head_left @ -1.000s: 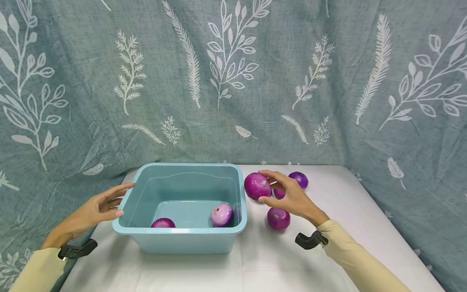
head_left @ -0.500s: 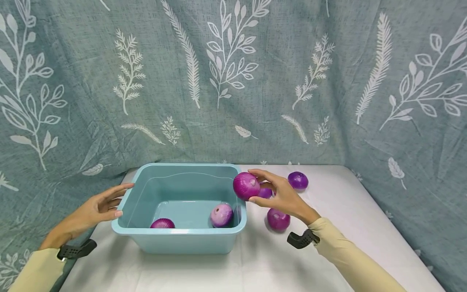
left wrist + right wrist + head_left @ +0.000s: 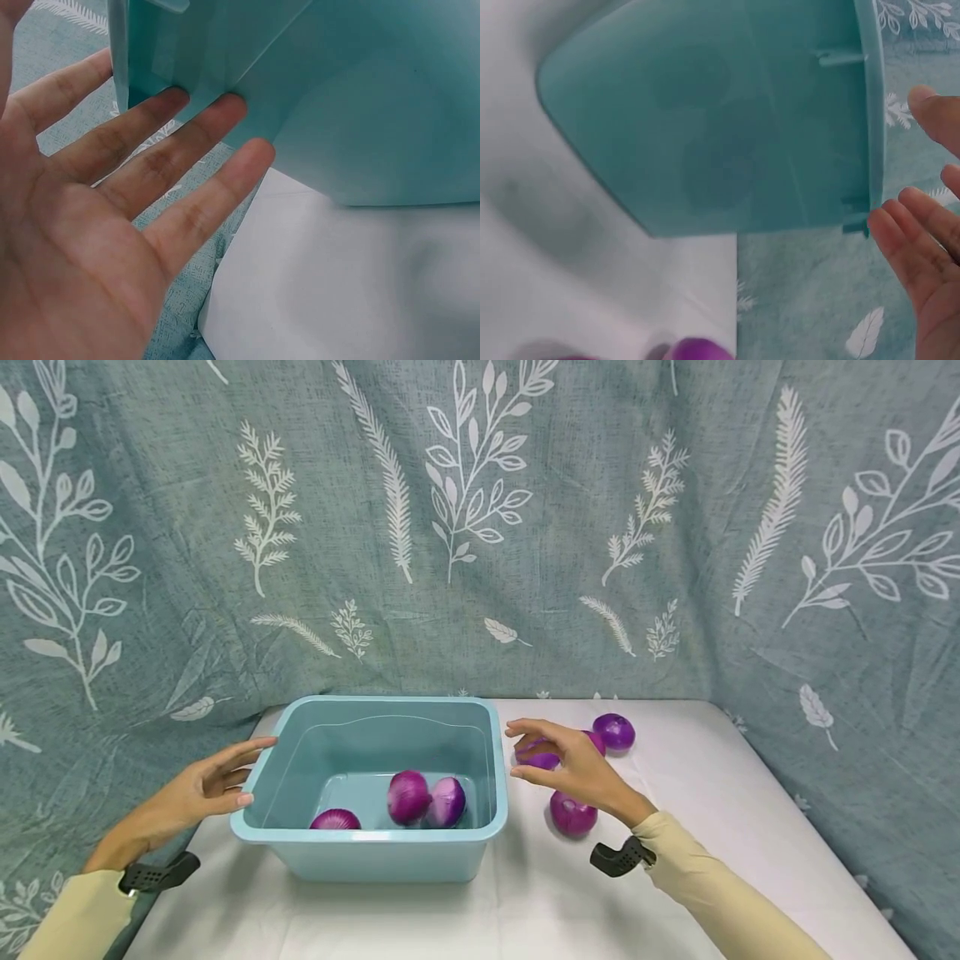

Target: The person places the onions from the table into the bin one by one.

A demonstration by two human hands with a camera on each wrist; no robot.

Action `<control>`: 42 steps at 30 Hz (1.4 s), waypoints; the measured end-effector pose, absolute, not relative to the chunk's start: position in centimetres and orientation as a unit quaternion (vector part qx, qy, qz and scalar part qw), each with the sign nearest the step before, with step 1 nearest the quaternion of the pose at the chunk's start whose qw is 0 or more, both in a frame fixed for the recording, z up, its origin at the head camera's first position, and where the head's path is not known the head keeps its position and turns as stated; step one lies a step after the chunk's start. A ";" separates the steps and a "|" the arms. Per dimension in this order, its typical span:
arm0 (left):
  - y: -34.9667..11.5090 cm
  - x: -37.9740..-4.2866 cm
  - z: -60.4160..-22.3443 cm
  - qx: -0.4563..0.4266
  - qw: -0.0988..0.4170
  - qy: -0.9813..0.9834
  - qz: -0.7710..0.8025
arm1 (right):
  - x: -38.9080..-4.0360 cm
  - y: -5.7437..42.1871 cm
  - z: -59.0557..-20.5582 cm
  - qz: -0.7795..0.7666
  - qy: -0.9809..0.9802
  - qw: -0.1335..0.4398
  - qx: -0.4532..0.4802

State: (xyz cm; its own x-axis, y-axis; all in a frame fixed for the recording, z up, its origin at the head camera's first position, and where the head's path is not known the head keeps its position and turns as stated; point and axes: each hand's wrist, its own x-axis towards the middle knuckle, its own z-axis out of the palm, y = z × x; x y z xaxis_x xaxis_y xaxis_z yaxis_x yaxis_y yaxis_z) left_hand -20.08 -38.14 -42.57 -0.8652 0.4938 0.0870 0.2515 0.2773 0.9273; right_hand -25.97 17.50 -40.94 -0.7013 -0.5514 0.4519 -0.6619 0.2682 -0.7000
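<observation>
A light-blue plastic bin (image 3: 375,856) holds three red onions: one by the near wall at left (image 3: 335,819), a darker onion (image 3: 408,797) near the middle, and a paler onion (image 3: 447,802) right beside it. My left hand (image 3: 198,789) is at the bin's left side, its fingers extended against the outer wall (image 3: 315,97) in the left wrist view. My right hand (image 3: 573,764) hovers just outside the right rim, thumb and fingers apart, holding nothing. Behind its fingers lies a purple onion (image 3: 542,760), partly hidden.
On the white table (image 3: 720,843) to the right lie more onions: one at the back (image 3: 615,732), one partly covered by the right hand (image 3: 596,742), and one nearer (image 3: 573,814). A leaf-patterned green cloth (image 3: 450,635) hangs behind and at the sides.
My right hand has carried an onion left to the bin's rim and let go; that onion is now inside, beside the paler one, which has turned. The left hand has stayed in place.
</observation>
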 end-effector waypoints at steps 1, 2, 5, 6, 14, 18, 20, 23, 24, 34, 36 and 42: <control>-38.1 -20.1 -42.5 0.236 0.110 0.791 0.553 | -25.9 17.9 -41.2 0.466 -0.798 0.061 0.378; -38.0 -20.1 -42.5 0.237 0.112 0.790 0.554 | -25.9 18.2 -41.4 0.463 -0.801 0.062 0.374; -38.0 -20.1 -42.5 0.237 0.113 0.790 0.553 | -25.8 19.7 -42.3 0.445 -0.818 0.066 0.359; -38.0 -20.1 -42.4 0.235 0.112 0.792 0.553 | -25.8 20.3 -42.6 0.438 -0.824 0.065 0.352; -37.9 -19.8 -42.5 0.212 0.110 0.801 0.550 | -25.7 25.2 -46.0 0.395 -0.863 0.050 0.311; -37.9 -19.7 -42.4 0.212 0.109 0.802 0.547 | -25.7 27.1 -47.8 0.382 -0.875 0.048 0.292; -37.9 -19.6 -42.4 0.217 0.112 0.799 0.549 | -25.6 27.8 -48.6 0.379 -0.881 0.043 0.280; -37.9 -19.6 -42.3 0.224 0.115 0.795 0.552 | -25.4 28.6 -49.7 0.373 -0.887 0.034 0.270; -37.9 -19.6 -42.3 0.228 0.115 0.795 0.551 | -25.4 28.8 -50.0 0.373 -0.887 0.033 0.270; -37.9 -19.9 -42.8 0.240 0.113 0.791 0.552 | -25.5 29.1 -51.6 0.376 -0.883 0.026 0.279; -37.9 -19.9 -42.8 0.237 0.112 0.792 0.551 | -25.4 29.0 -51.7 0.380 -0.881 0.020 0.279; -37.9 -19.9 -42.5 0.244 0.115 0.788 0.553 | -25.3 29.0 -51.8 0.390 -0.882 0.003 0.266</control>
State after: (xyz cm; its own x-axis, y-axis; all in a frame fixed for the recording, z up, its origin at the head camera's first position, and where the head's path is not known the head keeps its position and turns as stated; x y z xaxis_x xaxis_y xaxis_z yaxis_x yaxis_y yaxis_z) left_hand -19.91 -37.89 -42.51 -0.8549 0.5111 0.0892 0.2577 0.2692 0.9280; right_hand -25.34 28.98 -51.79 -0.8589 -0.4656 0.2134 -0.4710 0.5545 -0.6860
